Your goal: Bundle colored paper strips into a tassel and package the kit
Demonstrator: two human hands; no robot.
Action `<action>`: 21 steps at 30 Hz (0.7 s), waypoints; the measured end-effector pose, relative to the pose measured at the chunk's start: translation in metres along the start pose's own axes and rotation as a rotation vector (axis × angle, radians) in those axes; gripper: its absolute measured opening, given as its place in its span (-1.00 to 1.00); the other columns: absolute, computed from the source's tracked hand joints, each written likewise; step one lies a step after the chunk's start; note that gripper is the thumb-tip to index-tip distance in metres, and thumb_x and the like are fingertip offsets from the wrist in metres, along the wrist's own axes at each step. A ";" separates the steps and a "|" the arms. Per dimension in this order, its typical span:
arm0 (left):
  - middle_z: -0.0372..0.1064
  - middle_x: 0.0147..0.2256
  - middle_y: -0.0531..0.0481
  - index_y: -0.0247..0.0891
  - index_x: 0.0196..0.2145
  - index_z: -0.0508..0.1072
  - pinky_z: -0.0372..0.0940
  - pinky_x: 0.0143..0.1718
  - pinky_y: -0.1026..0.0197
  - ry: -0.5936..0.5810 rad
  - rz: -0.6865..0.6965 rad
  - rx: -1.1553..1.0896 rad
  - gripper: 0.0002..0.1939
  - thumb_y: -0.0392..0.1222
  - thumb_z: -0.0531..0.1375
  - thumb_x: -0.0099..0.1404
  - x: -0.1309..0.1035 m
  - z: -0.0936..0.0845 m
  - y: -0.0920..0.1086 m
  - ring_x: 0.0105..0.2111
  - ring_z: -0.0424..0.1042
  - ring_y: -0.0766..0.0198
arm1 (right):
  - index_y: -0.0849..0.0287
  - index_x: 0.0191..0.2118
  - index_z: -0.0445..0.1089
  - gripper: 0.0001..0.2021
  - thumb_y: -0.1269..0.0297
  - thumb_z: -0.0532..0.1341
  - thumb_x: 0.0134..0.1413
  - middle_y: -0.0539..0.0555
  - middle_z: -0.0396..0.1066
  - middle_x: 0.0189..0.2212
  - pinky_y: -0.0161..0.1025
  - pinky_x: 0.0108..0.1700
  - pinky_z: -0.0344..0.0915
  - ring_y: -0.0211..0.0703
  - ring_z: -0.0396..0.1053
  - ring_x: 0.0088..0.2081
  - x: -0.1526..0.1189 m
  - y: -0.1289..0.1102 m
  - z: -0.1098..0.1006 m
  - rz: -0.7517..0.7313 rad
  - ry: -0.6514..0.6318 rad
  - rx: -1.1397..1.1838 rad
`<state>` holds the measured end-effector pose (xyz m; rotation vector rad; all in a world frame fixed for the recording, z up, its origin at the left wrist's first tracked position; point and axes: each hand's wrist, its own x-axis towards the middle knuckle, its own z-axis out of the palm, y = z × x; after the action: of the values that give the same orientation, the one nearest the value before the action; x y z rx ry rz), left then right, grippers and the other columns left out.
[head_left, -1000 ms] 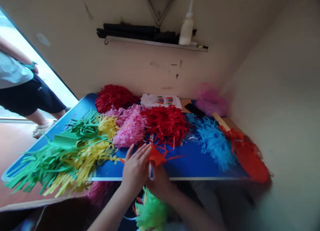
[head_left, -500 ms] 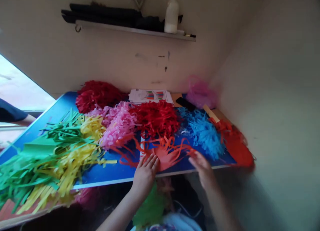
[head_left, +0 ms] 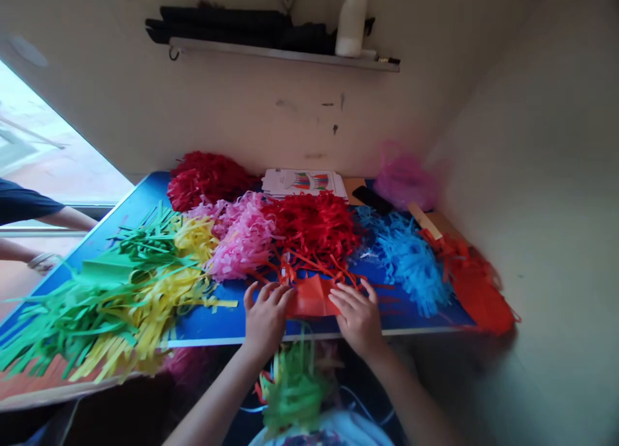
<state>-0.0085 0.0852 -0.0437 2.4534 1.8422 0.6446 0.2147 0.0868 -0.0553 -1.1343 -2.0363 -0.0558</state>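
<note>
A fringed piece of orange-red paper lies near the front edge of the blue table, its strips fanning away behind the solid band. My left hand is at the band's left end, fingers curved over the edge and thumb hidden. At its right end my right hand has its fingers bent over the paper, thumb also out of sight. Both hands hold the band between them, and a crease runs near its middle. Just behind is a fluffy red paper bundle.
Green strips, yellow strips and a pink bundle lie left. Right are a blue bundle and orange paper. A dark phone lies behind. Another person's arms show at far left.
My right hand has moved left from the strip ends to the paper's band. My left hand has shifted to the band's left end. More of the other person's arms shows.
</note>
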 end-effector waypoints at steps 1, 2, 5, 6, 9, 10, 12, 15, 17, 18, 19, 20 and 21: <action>0.56 -0.11 0.03 -0.03 -0.10 0.52 -0.07 0.19 -0.24 -0.027 -0.001 0.038 -0.58 -0.47 0.06 0.26 -0.006 -0.005 -0.010 0.01 0.40 0.00 | 0.09 -0.12 0.47 -0.70 0.54 0.12 0.11 0.03 0.58 -0.16 0.06 0.28 -0.08 -0.11 0.47 -0.03 -0.002 0.002 -0.001 -0.016 -0.018 -0.007; 0.56 -0.12 0.01 -0.03 -0.11 0.53 -0.06 0.18 -0.25 -0.049 0.005 0.077 -0.57 -0.48 0.06 0.24 -0.013 -0.012 -0.019 0.02 0.40 -0.02 | 0.10 -0.12 0.47 -0.70 0.53 0.11 0.11 0.05 0.58 -0.16 0.06 0.28 -0.06 -0.10 0.46 -0.02 -0.005 0.003 -0.001 -0.031 -0.037 -0.014; 0.48 -0.02 -0.15 -0.08 -0.05 0.52 0.02 0.16 -0.28 -0.053 0.046 0.145 -0.55 -0.44 0.09 0.19 -0.031 -0.039 -0.030 0.08 0.33 -0.11 | 0.14 -0.14 0.47 -0.72 0.53 0.10 0.12 0.08 0.57 -0.16 0.07 0.26 -0.02 -0.08 0.45 -0.01 -0.015 0.002 0.006 -0.073 -0.105 -0.021; 0.43 0.04 -0.19 -0.10 -0.02 0.50 0.04 0.17 -0.26 -0.042 0.073 0.128 -0.55 -0.41 0.10 0.18 -0.034 -0.048 -0.026 0.12 0.29 -0.12 | 0.15 -0.15 0.46 -0.73 0.53 0.10 0.13 0.09 0.57 -0.17 0.06 0.25 0.00 -0.09 0.45 -0.01 -0.017 0.001 0.010 -0.084 -0.125 -0.015; 0.29 0.18 -0.15 -0.11 0.08 0.41 0.05 0.23 -0.15 -0.076 0.247 -0.048 -0.55 -0.28 0.12 0.22 -0.029 -0.054 0.003 0.21 0.18 -0.03 | 0.16 -0.16 0.46 -0.76 0.50 0.10 0.15 0.09 0.58 -0.18 0.05 0.22 0.02 -0.08 0.46 -0.04 -0.020 -0.002 0.017 -0.095 -0.164 0.005; 0.29 0.18 -0.14 -0.13 0.12 0.36 0.02 0.25 -0.13 -0.113 0.329 -0.121 -0.54 -0.21 0.12 0.25 -0.024 -0.047 0.015 0.21 0.20 0.01 | 0.15 -0.17 0.46 -0.78 0.48 0.10 0.16 0.09 0.58 -0.19 0.05 0.20 0.03 -0.09 0.47 -0.07 -0.020 -0.002 0.017 -0.083 -0.167 0.004; 0.37 0.12 -0.19 -0.22 0.17 0.30 -0.03 0.27 -0.15 -0.180 0.367 -0.199 -0.44 0.00 0.16 0.25 -0.014 -0.022 0.032 0.13 0.31 0.01 | 0.16 -0.18 0.46 -0.80 0.47 0.11 0.16 0.10 0.58 -0.22 0.01 0.13 0.07 -0.10 0.48 -0.13 -0.020 -0.001 0.015 -0.046 -0.191 -0.001; 0.45 0.03 -0.20 -0.26 0.09 0.37 -0.03 0.25 -0.15 -0.186 0.287 -0.200 -0.55 -0.03 0.17 0.29 -0.006 0.021 0.036 0.06 0.39 0.02 | 0.15 -0.17 0.46 -0.78 0.50 0.16 0.10 0.10 0.57 -0.16 -0.06 0.00 0.10 -0.10 0.48 -0.13 -0.020 0.006 0.007 -0.004 -0.283 0.012; 0.50 -0.01 -0.11 -0.19 0.00 0.44 -0.05 0.25 -0.13 -0.171 0.255 -0.228 -0.71 -0.20 0.11 0.35 -0.007 0.036 0.026 0.04 0.42 0.09 | 0.12 -0.14 0.46 -0.74 0.52 0.18 0.06 0.08 0.56 -0.12 -0.08 -0.03 0.07 -0.10 0.46 -0.09 -0.020 0.012 0.001 0.021 -0.341 0.045; 0.52 -0.04 -0.07 -0.16 -0.04 0.46 -0.04 0.24 -0.11 -0.159 0.241 -0.255 -0.74 -0.27 0.09 0.36 -0.009 0.037 0.019 0.02 0.43 0.12 | 0.11 -0.14 0.46 -0.73 0.52 0.18 0.06 0.08 0.57 -0.13 -0.09 -0.03 0.06 -0.11 0.46 -0.09 -0.019 0.014 -0.001 0.046 -0.360 0.060; 0.53 -0.07 -0.03 -0.13 -0.08 0.49 -0.02 0.22 -0.09 -0.153 0.226 -0.283 -0.74 -0.30 0.08 0.36 -0.010 0.036 0.013 0.00 0.44 0.15 | 0.09 -0.14 0.46 -0.75 0.50 0.19 0.08 0.07 0.58 -0.16 -0.11 -0.04 0.05 -0.12 0.46 -0.10 -0.017 0.017 -0.002 0.086 -0.381 0.066; 0.55 -0.10 -0.01 -0.11 -0.12 0.50 0.04 0.18 -0.05 -0.152 0.202 -0.304 -0.76 -0.29 0.08 0.35 -0.010 0.033 0.007 -0.04 0.46 0.17 | 0.08 -0.16 0.47 -0.78 0.47 0.20 0.10 0.05 0.59 -0.21 -0.13 -0.05 0.05 -0.14 0.47 -0.12 -0.015 0.019 -0.003 0.133 -0.403 0.063; 0.57 -0.15 -0.01 -0.11 -0.16 0.52 0.10 0.12 -0.02 -0.151 0.169 -0.315 -0.78 -0.27 0.10 0.35 -0.009 0.029 0.003 -0.07 0.47 0.17 | 0.07 -0.19 0.48 -0.82 0.44 0.21 0.12 0.03 0.59 -0.25 -0.16 -0.07 0.05 -0.16 0.47 -0.16 -0.011 0.020 -0.002 0.181 -0.425 0.051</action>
<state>0.0013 0.0824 -0.0724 2.3875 1.3733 0.6750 0.2339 0.0904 -0.0681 -1.3823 -2.2714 0.3545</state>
